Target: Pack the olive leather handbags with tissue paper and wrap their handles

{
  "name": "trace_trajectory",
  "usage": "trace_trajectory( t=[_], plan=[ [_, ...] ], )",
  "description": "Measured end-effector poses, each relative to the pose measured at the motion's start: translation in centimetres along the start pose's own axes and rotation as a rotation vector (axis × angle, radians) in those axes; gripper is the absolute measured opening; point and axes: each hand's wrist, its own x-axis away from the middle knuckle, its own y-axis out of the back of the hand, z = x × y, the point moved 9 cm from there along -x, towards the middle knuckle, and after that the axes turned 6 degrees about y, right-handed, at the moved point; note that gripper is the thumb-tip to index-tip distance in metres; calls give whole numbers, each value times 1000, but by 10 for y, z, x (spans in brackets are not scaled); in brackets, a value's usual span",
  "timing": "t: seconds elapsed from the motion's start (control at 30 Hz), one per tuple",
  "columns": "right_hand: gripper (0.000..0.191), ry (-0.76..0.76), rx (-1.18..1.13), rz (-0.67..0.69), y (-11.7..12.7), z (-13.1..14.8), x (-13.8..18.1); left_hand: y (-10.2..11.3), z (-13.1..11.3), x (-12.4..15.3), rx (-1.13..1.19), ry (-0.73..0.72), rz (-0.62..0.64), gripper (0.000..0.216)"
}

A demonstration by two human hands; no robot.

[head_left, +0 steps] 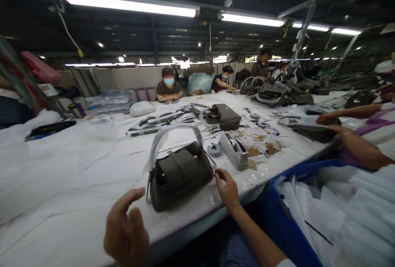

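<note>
A dark olive handbag [182,172] stands upright on the white-covered table, its arched handle [173,129] wrapped in pale film. My left hand [126,228] is off the bag's left end, in the air, index finger stretched out and thumb apart, holding nothing. At the bag's right end is my right hand [228,189], thumb and index fingertips close together beside the bag's edge. What they pinch, if anything, is too small to make out. Just behind that hand are a grey tape dispenser [233,152] and a tape roll [214,149].
Another olive bag [226,115] and wrapped straps [157,121] lie further back. Brown and white tags [259,143] are scattered to the right. A blue bin [277,209] of white sheets stands by the table edge. A co-worker's hands [328,119] handle a bag at right.
</note>
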Motion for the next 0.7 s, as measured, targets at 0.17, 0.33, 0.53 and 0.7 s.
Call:
trace_trajectory(
  t=[0.17,0.33,0.53,0.7],
  plan=[
    [57,-12,-78,57,-20,2,-16,-43,110,-5,82,501,231,56],
    [60,-79,-84,131,-46,-8,-19,-85,168,9,164,852,467,67],
    [65,-132,-69,-39,-52,-2,-21,-91,130,-1,175,737,460,65],
    [56,-244,-350,55,-91,20,-32,-49,5,-32,33,154,387,47]
  ],
)
